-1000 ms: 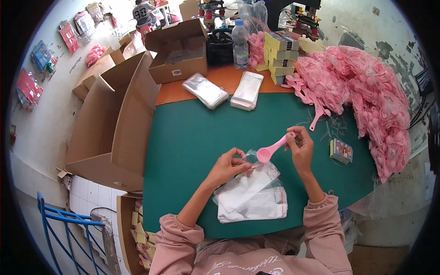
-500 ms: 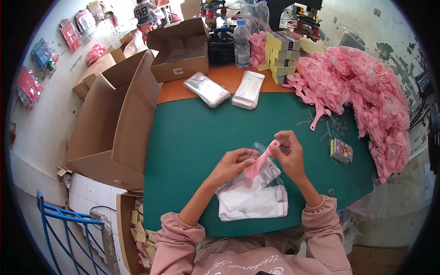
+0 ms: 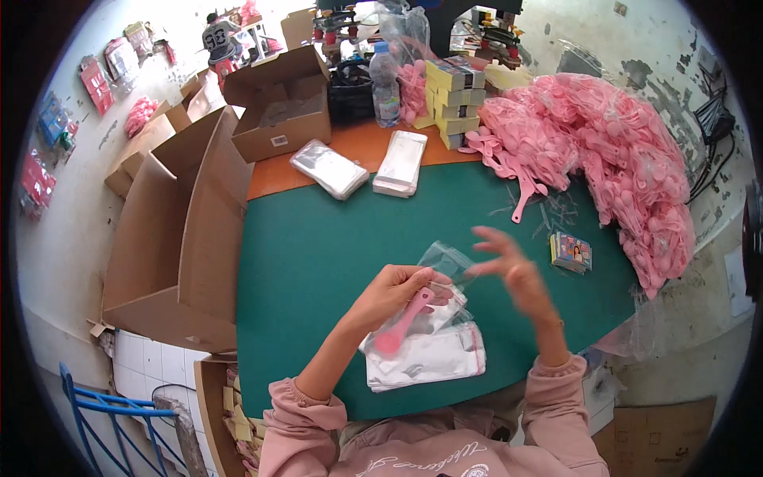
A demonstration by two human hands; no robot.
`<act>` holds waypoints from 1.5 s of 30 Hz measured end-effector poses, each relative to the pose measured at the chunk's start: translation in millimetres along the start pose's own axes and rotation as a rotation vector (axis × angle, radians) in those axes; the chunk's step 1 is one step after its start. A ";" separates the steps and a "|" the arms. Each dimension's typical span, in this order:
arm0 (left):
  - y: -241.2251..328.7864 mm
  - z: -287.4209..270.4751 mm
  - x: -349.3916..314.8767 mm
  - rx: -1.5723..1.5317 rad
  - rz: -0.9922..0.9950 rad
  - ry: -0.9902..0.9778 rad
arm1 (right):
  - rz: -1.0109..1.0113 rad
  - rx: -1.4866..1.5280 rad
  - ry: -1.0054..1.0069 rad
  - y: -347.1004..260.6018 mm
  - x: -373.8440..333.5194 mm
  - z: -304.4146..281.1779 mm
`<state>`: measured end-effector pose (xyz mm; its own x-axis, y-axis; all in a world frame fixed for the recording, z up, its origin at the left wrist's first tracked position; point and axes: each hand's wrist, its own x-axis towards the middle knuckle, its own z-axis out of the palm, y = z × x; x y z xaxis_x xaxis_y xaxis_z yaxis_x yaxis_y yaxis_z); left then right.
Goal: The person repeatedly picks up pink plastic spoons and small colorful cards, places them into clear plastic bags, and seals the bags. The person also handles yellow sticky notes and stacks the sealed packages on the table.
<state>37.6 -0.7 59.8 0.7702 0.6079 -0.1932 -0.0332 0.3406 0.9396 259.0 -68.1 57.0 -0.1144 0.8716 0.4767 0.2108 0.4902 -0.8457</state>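
My left hand pinches the upper part of a clear plastic bag over the near part of the green table. Inside the bag, as it appears, a pink plastic spoon slants with its bowl down toward me and its holed handle end up. Under it lies a stack of clear bags with white inserts or backing. My right hand, smeared by motion, is lifted to the right of the bag with its fingers apart and nothing visible in them.
Pink spoons in clear wrapping heap along the right edge. Small picture cards lie before them. Two bag stacks, a water bottle and yellow-edged card stacks stand at the back; open cardboard boxes line the left.
The spoon has gone from between both hands down into the bag at my left hand. My right hand has let go of its handle and moved away right. The view has shifted slightly.
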 end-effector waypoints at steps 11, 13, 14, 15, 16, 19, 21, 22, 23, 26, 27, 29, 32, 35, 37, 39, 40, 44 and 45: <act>-6.3 -18.3 18.7 0.009 -0.028 -0.109 | 0.741 -1.399 0.675 53.7 -82.7 -169.1; -7.1 -19.0 17.8 0.008 -0.016 -0.115 | 0.729 -1.421 0.742 38.8 -76.3 -156.2; -7.7 -18.8 17.9 0.027 -0.008 -0.110 | 0.574 -1.374 0.769 32.2 -73.3 -153.2; -7.5 -18.8 19.0 0.046 -0.001 -0.106 | 0.421 -1.322 0.793 23.8 -68.0 -148.9; -7.5 -19.0 22.0 0.046 0.001 -0.099 | 0.405 -1.082 0.802 11.5 -54.9 -135.0; -11.4 -21.1 20.0 0.210 0.016 -0.136 | 0.440 -0.456 0.560 -21.2 -7.8 -64.2; -11.8 -16.1 18.9 0.152 0.053 -0.145 | 0.406 -0.213 0.400 -14.9 2.0 -28.9; -9.7 -15.4 18.0 0.156 0.053 -0.137 | 0.402 -0.206 0.396 -16.5 7.7 -14.4; -8.4 -14.4 18.8 0.143 0.035 -0.153 | 0.373 -0.067 0.372 -19.0 11.6 -2.4; -4.7 -18.9 18.9 0.208 -0.019 -0.137 | 0.341 0.040 0.286 -23.9 15.1 3.9; -4.3 -21.1 18.4 0.284 -0.059 -0.112 | 0.342 0.003 0.231 -24.8 15.9 3.9; -6.2 -24.3 16.3 0.269 -0.055 -0.121 | 0.341 -0.025 0.213 -25.1 16.9 2.5; 0.8 -18.4 13.4 0.226 -0.035 -0.158 | 0.315 -0.061 0.252 -27.9 17.6 2.8; 0.2 -18.6 13.7 0.217 -0.013 -0.160 | 0.307 -0.120 0.230 -31.2 17.5 4.6; -0.6 -20.6 14.0 0.233 -0.008 -0.143 | 0.329 -0.179 0.157 -31.8 18.1 5.2; 0.0 -22.4 14.6 0.306 -0.042 -0.122 | 0.320 -0.206 0.067 -30.5 19.9 4.6; -2.0 -22.6 15.6 0.305 -0.043 -0.123 | 0.321 -0.206 0.067 -30.6 20.6 4.2; -18.2 -23.8 22.0 0.336 0.003 -0.232 | 0.421 -0.221 -0.293 -27.2 29.6 8.3; -20.8 -22.9 21.7 0.363 0.068 -0.270 | 0.379 -0.308 -0.484 -24.5 32.4 12.4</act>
<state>40.4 21.8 29.7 0.9142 0.3947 -0.0922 0.0989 0.0033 0.9951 238.1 -51.9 90.1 -0.3838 0.9215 -0.0596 0.5797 0.1902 -0.7923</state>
